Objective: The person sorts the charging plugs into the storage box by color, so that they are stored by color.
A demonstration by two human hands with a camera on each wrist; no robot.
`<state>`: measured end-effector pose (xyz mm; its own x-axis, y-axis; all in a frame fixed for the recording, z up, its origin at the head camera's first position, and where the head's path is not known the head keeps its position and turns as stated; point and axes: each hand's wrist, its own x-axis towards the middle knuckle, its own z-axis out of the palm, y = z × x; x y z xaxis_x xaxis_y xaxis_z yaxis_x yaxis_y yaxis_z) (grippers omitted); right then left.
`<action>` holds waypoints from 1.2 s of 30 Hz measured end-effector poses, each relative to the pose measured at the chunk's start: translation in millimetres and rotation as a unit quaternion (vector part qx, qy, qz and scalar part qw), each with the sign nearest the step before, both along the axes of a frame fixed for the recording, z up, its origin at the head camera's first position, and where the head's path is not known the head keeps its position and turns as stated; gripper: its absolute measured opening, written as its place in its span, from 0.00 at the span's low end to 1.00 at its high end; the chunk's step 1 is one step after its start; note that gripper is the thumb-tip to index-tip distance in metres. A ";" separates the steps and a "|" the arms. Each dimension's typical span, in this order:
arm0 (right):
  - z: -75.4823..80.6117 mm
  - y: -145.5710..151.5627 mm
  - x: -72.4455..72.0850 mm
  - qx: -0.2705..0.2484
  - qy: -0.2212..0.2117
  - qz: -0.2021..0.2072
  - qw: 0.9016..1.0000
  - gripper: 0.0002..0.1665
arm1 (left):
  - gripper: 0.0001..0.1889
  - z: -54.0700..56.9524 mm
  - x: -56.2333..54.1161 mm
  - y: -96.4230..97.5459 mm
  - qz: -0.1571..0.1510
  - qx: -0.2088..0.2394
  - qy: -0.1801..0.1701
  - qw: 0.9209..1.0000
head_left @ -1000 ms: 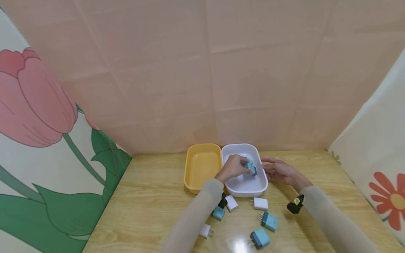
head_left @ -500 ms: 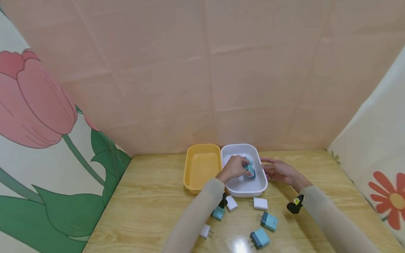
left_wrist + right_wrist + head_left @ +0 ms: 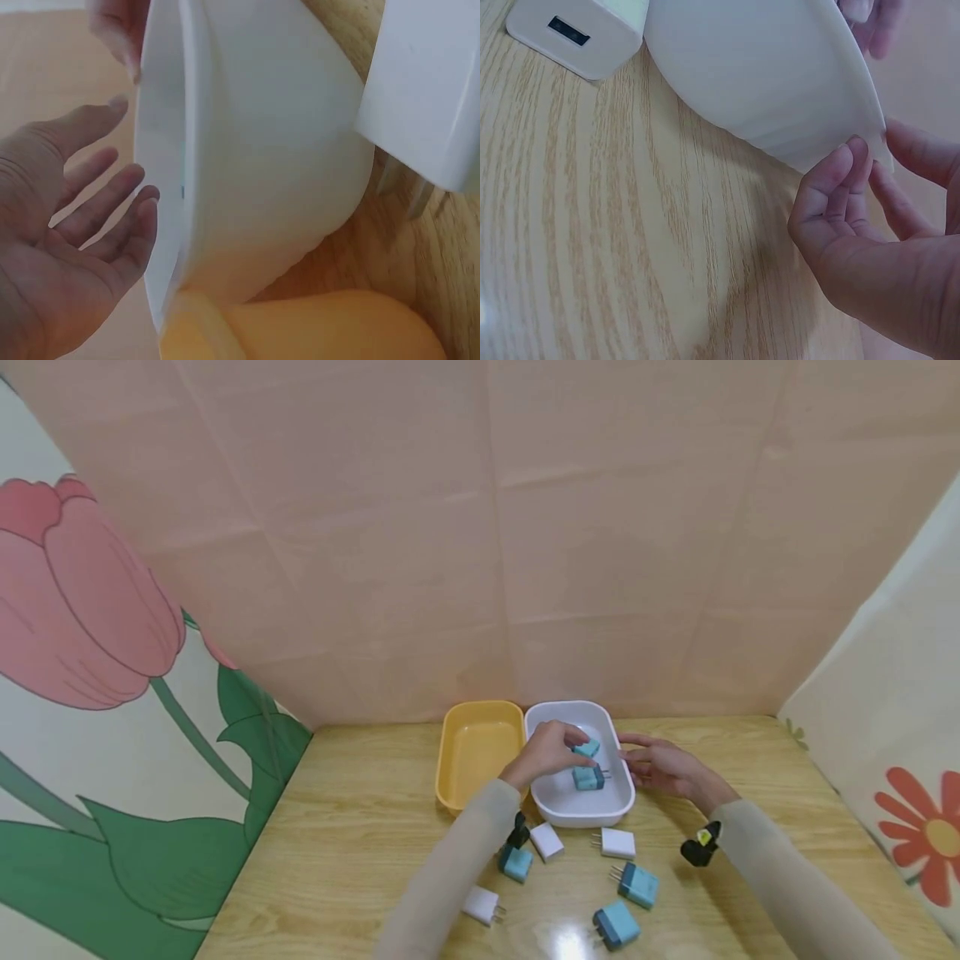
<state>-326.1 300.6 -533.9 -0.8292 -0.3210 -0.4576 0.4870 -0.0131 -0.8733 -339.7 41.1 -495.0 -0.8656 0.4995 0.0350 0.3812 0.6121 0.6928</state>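
My left hand point(image 3: 549, 750) hovers over the white tray point(image 3: 277, 127), its fingers spread and holding nothing. Two blue plug chargers lie inside that tray: the nearer charger point(image 3: 588, 777) has its prongs pointing right, and the farther charger point(image 3: 587, 747) is partly hidden by the fingers. At the tray's right side, my right hand point(image 3: 885, 247) holds the rim, with curled fingers against the outer wall. In the left wrist view the left hand's fingers point(image 3: 139, 225) are apart from the tray wall.
A yellow tray point(image 3: 444, 760) stands against the white tray's left side. In front lie white chargers point(image 3: 618, 843) and blue chargers point(image 3: 617, 925), several in all, some near my left forearm. A pink cloth backdrop point(image 3: 480, 568) rises behind the wooden table point(image 3: 337, 860).
My left hand has let go of the nearer blue charger and drawn slightly left and up, fingers parted. That charger now lies flat, prongs right. The right hand has stayed put.
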 end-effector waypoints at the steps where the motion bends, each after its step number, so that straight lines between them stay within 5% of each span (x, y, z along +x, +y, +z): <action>1: -0.1 0.1 -0.2 0.001 0.001 0.002 1.000 0.42 | 0.22 2.0 0.3 -1.7 -0.001 0.002 0.000 1.000; 16: -2.9 0.0 2.4 0.008 -0.001 -0.004 1.000 0.40 | 0.17 17.1 14.3 -22.8 -0.034 0.042 -0.020 0.998; 29: -1.9 -1.6 1.0 -0.006 -0.003 -0.005 1.000 0.41 | 0.18 16.3 29.2 -68.5 -0.029 0.076 -0.056 0.995; 36: 0.9 -2.2 0.2 -0.006 -0.003 -0.003 1.000 0.44 | 0.15 19.4 45.2 -79.2 -0.051 0.098 -0.066 0.992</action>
<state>-326.0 298.4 -533.0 -0.8281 -0.3219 -0.4589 0.4922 -0.0258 -0.8701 -294.5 -38.1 -475.6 -0.8146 0.5792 0.0288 0.3313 0.4241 0.8428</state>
